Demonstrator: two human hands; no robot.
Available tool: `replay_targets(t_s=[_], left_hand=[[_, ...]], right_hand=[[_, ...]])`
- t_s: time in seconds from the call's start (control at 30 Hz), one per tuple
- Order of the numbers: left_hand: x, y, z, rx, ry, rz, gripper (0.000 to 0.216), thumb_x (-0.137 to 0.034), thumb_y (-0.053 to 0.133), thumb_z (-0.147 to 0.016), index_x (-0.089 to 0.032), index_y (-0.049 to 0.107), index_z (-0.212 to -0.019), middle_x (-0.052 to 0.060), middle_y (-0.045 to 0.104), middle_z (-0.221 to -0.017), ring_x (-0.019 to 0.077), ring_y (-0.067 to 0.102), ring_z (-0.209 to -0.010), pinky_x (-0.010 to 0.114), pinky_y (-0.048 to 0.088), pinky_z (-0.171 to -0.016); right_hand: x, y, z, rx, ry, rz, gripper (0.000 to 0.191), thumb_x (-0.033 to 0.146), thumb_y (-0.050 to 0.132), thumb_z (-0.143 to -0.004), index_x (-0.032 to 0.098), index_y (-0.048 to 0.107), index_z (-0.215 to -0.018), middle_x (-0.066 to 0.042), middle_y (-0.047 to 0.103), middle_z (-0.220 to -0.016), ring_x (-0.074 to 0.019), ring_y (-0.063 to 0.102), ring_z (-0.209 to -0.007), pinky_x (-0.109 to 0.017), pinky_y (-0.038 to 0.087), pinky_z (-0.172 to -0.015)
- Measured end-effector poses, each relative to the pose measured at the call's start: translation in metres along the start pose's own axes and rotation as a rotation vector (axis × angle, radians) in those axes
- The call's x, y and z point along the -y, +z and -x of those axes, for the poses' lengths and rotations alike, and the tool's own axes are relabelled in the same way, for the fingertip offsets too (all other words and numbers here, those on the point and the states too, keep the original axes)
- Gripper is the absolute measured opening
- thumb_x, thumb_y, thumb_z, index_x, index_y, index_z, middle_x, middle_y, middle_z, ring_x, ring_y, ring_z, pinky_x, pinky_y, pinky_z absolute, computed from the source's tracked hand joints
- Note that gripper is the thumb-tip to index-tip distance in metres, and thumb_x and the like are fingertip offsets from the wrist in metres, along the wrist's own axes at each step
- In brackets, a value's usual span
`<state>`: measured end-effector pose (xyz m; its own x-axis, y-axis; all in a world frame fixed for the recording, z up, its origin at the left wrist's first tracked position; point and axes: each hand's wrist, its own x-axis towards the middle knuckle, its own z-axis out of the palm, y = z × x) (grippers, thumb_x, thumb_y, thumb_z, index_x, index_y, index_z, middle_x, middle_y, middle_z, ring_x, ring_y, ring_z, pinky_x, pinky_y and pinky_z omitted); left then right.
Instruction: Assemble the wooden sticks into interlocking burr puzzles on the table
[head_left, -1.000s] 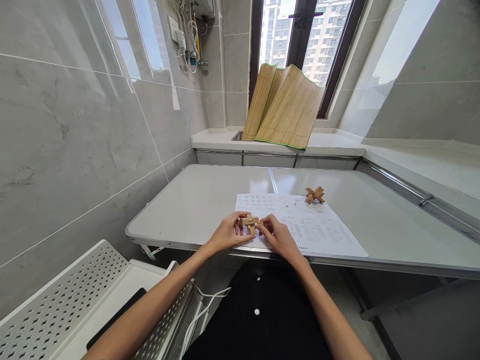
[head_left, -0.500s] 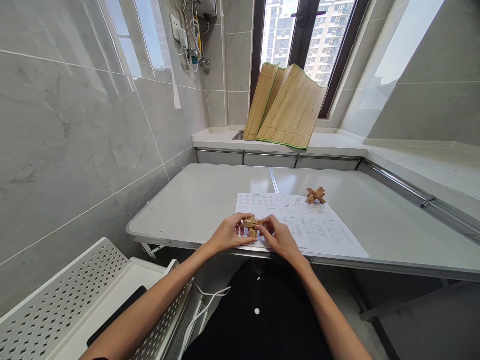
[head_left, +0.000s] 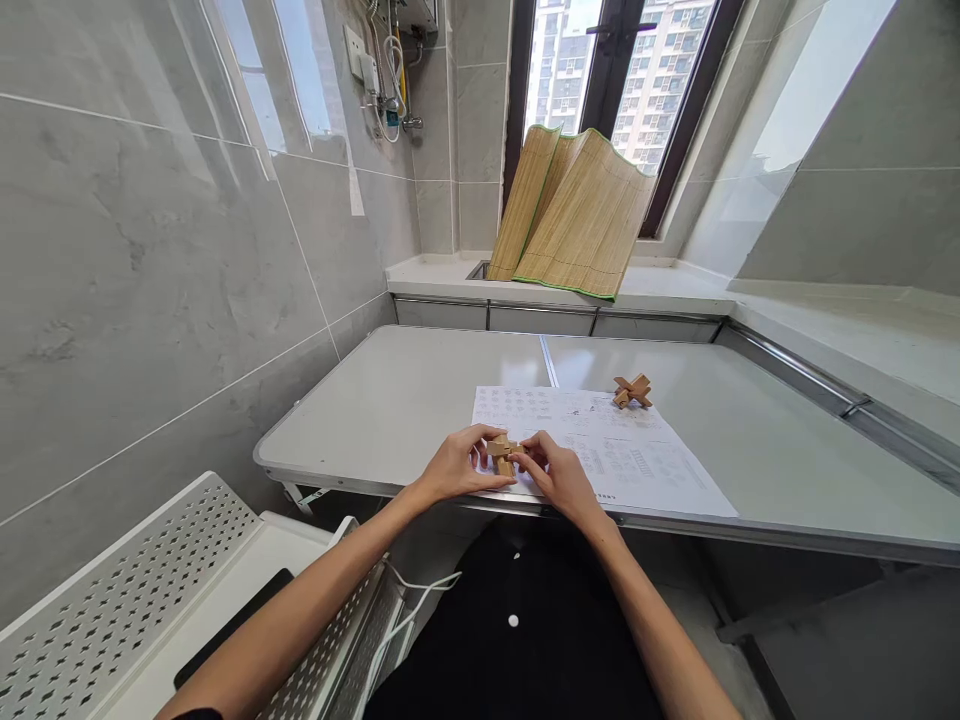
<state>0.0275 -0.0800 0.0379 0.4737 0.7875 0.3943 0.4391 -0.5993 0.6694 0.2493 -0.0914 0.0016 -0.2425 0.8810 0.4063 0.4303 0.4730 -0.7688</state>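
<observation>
A small wooden interlocking puzzle (head_left: 502,452) is held between both hands over the near edge of the grey table (head_left: 420,390). My left hand (head_left: 454,467) grips it from the left with curled fingers. My right hand (head_left: 556,475) pinches it from the right. Under the hands lies a printed instruction sheet (head_left: 622,455). A second wooden cross-shaped puzzle (head_left: 631,392) rests at the sheet's far right corner, away from both hands.
A folded bamboo mat (head_left: 574,215) leans against the window on the back counter. A white perforated metal rack (head_left: 142,590) with a dark phone (head_left: 232,630) and a white cable stands at lower left. Tiled walls close in on the left.
The hands have kept hold of the wooden puzzle and shifted their fingers slightly on it; the view has tilted a little. The second puzzle has not moved.
</observation>
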Motion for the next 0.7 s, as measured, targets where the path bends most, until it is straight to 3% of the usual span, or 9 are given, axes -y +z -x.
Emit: replay_targets(t_s=[0.33,0.7], left_hand=[[-0.0009,0.0022,0.0025,-0.03,-0.041,0.014,0.063,-0.053,0.085,-0.072,-0.022,0.063,-0.122,0.002,0.07,-0.099,0.0131,0.057,-0.068,0.028,0.05,-0.066],[-0.0021,0.0013,0.0017,0.003,-0.037,0.017,0.068,-0.054,0.082,-0.075,-0.022,0.06,-0.131,0.004,0.072,-0.106,0.0135,0.058,-0.067,0.03,0.052,-0.069]], right_hand=[[0.0048,-0.0034,0.0016,0.0,-0.022,-0.035,0.032,0.056,0.057,-0.097,0.024,0.056,-0.096,-0.002,0.071,-0.079,-0.02,0.063,-0.069,-0.031,0.046,-0.064],[0.0053,-0.0024,0.0013,-0.014,-0.01,-0.04,0.032,0.056,0.056,-0.098,0.024,0.057,-0.096,-0.001,0.071,-0.079,-0.0186,0.062,-0.067,-0.03,0.046,-0.063]])
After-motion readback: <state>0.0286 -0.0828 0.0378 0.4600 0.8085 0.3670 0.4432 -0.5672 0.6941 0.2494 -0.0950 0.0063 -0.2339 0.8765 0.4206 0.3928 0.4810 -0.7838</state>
